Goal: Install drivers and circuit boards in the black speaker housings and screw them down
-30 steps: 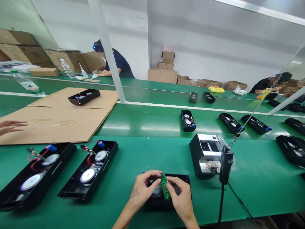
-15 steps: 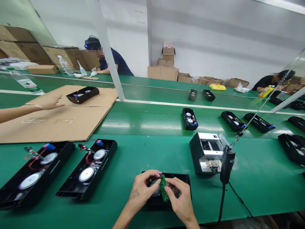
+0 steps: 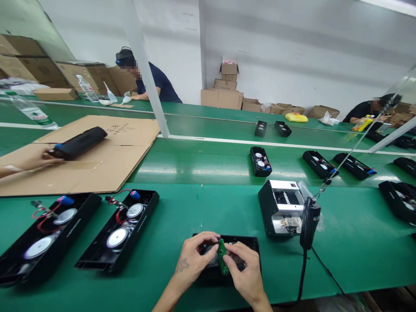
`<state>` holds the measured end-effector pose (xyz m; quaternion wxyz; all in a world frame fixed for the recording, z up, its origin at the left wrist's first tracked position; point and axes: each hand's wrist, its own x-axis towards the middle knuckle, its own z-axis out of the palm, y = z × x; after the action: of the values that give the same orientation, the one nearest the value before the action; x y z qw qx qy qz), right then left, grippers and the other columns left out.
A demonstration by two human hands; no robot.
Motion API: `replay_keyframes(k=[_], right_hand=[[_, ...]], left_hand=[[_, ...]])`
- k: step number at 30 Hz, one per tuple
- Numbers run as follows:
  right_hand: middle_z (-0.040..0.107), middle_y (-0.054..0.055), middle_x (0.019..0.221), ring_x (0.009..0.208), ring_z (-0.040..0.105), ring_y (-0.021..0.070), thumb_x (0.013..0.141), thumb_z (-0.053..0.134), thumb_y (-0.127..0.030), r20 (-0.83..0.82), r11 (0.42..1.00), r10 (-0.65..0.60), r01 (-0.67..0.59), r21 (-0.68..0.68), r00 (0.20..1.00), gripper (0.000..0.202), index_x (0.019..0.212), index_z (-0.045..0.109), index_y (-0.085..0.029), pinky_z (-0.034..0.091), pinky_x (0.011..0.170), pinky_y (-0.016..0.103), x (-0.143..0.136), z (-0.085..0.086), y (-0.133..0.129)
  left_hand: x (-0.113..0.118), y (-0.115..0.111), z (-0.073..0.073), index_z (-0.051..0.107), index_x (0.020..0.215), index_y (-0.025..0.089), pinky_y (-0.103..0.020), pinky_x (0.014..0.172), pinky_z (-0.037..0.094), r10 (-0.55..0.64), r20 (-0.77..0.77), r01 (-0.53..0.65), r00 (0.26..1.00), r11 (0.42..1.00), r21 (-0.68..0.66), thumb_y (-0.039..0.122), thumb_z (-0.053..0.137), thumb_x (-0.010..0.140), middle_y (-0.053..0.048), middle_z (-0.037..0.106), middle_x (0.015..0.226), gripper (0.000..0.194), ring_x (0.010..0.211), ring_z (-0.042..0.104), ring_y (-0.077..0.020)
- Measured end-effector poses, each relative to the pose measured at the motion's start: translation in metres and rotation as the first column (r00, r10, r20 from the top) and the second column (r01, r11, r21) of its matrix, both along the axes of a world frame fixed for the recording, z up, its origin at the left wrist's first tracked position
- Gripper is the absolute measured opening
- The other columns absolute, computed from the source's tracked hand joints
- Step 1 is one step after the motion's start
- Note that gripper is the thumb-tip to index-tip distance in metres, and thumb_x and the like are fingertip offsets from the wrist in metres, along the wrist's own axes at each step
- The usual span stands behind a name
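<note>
A small green circuit board (image 3: 222,257) is held between my two hands, above an open black speaker housing (image 3: 214,277). My left hand (image 3: 196,255) pinches the upper left end of the board with thumb and fingers. From the other side, my right hand (image 3: 245,266) grips its right edge. Beneath them the housing lies on the green bench, and a round speaker inside it is partly covered by my fingers. Left of my hands lie two more open housings, one (image 3: 118,232) nearer and one (image 3: 52,236) farther, with white-backed speakers, red wires and blue parts.
A screw feeder (image 3: 281,208) stands to the right, with a black electric screwdriver (image 3: 310,223) hanging on a cable. A co-worker's hand (image 3: 48,159) holds a black housing (image 3: 81,143) over cardboard (image 3: 130,149). More housings (image 3: 261,161) lie along the line behind.
The co-worker's hand at the left has taken hold of the black housing, pulled it leftward and turned it over. My hands and the circuit board stay nearly still.
</note>
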<state>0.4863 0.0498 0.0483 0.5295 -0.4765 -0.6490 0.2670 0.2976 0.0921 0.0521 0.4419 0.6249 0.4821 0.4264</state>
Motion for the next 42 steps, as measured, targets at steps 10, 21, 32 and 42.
replay_keyframes(k=[10, 21, 32, 42], right_hand=[[0.076, -0.002, 0.083, 0.073, 0.072, 0.0128, 0.094, 0.072, -0.015, -0.006, 0.999, 0.019, -0.019, -0.025, 1.000, 0.021, 0.108, 0.082, -0.026, 0.058, 0.069, 0.021, 0.000, 0.000, -0.001], [0.077, -0.001, 0.083, 0.073, 0.073, 0.0137, 0.094, 0.072, -0.013, -0.023, 1.000, 0.004, -0.005, -0.017, 1.000, 0.021, 0.106, 0.083, -0.027, 0.059, 0.069, 0.021, 0.000, 0.001, 0.000], [0.078, -0.005, 0.087, 0.081, 0.072, 0.0149, 0.098, 0.071, -0.012, -0.094, 0.995, -0.026, 0.035, 0.093, 0.995, 0.021, 0.099, 0.080, -0.032, 0.062, 0.073, 0.023, -0.005, -0.002, 0.006], [0.078, -0.004, 0.087, 0.082, 0.071, 0.0160, 0.100, 0.069, -0.012, -0.058, 0.994, -0.002, 0.009, 0.106, 0.998, 0.020, 0.099, 0.078, -0.031, 0.062, 0.073, 0.026, -0.004, -0.003, 0.005]], left_hand=[[0.002, -0.002, -0.004, 0.079, 0.084, 0.023, -0.025, 0.090, 0.063, 0.025, -0.014, -0.024, 1.000, 0.997, 0.072, 0.026, 0.072, 0.085, -0.005, 0.083, 0.101, 0.007, 0.096, 0.081, -0.0194], [-0.001, -0.002, -0.002, 0.080, 0.085, 0.024, -0.024, 0.093, 0.060, -0.022, 0.028, 0.021, 0.999, 1.000, 0.021, 0.029, 0.076, 0.088, -0.004, 0.083, 0.102, 0.007, 0.099, 0.079, -0.0183], [-0.009, -0.006, -0.021, 0.062, 0.102, 0.022, -0.026, 0.093, 0.059, -0.045, 0.285, 0.088, 0.958, 0.986, -0.139, 0.032, 0.091, 0.083, -0.003, 0.079, 0.098, 0.036, 0.098, 0.076, -0.0179], [-0.008, -0.009, -0.019, 0.049, 0.101, 0.024, -0.028, 0.097, 0.055, -0.084, 0.369, 0.131, 0.925, 0.986, -0.104, 0.034, 0.087, 0.090, 0.001, 0.077, 0.096, 0.041, 0.102, 0.073, -0.0157]])
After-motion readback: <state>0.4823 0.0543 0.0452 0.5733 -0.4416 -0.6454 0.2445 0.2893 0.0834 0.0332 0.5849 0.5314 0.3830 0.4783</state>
